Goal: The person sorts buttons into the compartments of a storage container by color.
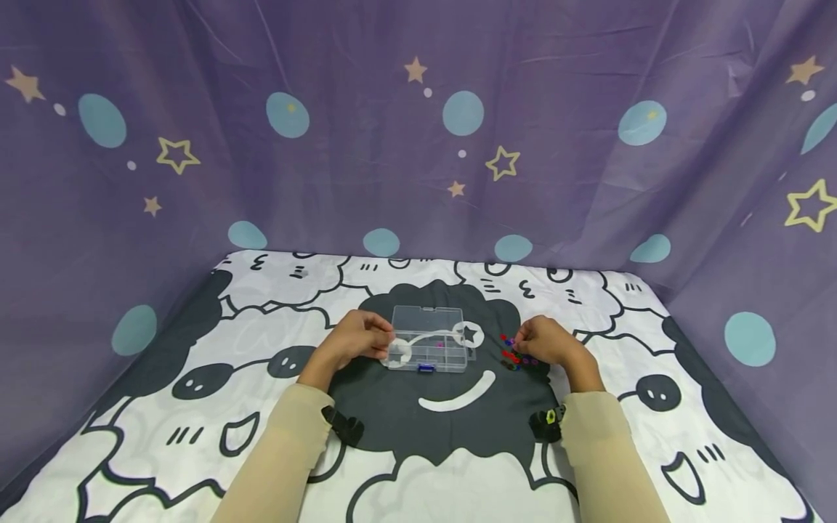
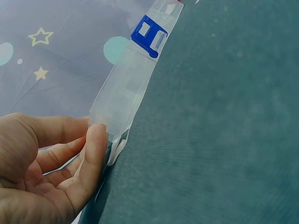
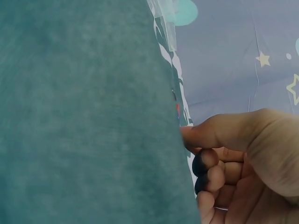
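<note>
A clear plastic compartment box [image 1: 428,356] with a blue latch [image 1: 426,368] lies on the dark part of the cloth, its lid [image 1: 427,318] raised at the back. A tiny pink piece [image 1: 440,345] shows inside it. My left hand [image 1: 360,338] holds the box's left end; in the left wrist view the thumb and fingers [image 2: 96,140] pinch its corner. To the right of the box lies a small pile of red, blue, purple and dark pieces [image 1: 511,356]. My right hand [image 1: 546,341] is at this pile, fingers curled and fingertips low. Whatever lies between those fingertips is hidden.
A white cloth with a cartoon sheep print [image 1: 261,392] covers the surface. Behind it and along both sides hangs a purple curtain [image 1: 366,174] with stars and blue ovals. Dark wrist straps [image 1: 343,426] sit by the cuffs.
</note>
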The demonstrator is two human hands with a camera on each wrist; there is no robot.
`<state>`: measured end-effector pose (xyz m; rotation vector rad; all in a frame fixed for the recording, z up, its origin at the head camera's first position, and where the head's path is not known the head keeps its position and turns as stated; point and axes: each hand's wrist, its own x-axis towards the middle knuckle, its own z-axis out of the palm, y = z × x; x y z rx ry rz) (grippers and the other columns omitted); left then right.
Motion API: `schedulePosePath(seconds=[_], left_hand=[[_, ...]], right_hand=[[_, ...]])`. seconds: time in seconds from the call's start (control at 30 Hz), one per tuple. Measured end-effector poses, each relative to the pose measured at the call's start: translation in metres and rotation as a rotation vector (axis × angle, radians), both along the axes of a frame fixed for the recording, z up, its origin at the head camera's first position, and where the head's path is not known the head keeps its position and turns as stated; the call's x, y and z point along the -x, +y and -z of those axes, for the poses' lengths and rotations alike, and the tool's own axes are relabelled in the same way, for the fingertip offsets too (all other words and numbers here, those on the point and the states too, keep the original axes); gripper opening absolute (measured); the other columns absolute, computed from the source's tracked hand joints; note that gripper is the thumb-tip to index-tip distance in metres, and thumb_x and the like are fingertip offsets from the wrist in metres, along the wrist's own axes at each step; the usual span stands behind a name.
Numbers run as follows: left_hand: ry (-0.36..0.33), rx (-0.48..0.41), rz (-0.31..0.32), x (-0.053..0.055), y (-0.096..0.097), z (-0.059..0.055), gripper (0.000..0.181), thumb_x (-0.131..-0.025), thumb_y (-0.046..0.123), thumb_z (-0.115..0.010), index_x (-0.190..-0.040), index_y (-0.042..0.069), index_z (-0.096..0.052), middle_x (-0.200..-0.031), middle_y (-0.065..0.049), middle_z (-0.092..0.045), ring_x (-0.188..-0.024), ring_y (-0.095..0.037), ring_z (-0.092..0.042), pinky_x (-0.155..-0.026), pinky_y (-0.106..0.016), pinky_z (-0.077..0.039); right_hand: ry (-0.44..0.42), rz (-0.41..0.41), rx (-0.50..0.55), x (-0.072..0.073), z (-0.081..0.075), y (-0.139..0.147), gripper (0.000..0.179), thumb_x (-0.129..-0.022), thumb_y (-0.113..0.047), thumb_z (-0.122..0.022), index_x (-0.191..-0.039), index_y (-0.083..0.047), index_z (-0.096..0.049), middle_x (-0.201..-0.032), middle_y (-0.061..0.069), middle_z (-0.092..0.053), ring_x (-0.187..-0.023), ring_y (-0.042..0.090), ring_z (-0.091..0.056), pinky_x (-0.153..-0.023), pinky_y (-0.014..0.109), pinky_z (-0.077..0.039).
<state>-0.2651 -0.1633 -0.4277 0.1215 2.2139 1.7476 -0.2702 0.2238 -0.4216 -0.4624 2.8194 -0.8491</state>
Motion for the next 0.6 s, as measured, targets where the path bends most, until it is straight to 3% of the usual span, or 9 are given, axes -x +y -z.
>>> schedulePosePath(seconds=[0.6], left_hand=[[0.006, 0.0, 0.001, 0.0007, -0.0001, 0.0013, 0.021, -0.096, 0.001, -0.07, -0.115, -0.008, -0.066, -0.103, -0.019, -0.068, -0.071, -0.022, -0.072, -0.067, -0.033, -0.064]], right_hand=[[-0.026, -0.052, 0.027, -0.0032, -0.0035, 0.0049, 0.016, -0.097, -0.005, -0.06, -0.084, -0.004, -0.07, -0.068, -0.002, -0.057, -0.061, 0.012, -0.049, -0.056, 0.029, -0.043]])
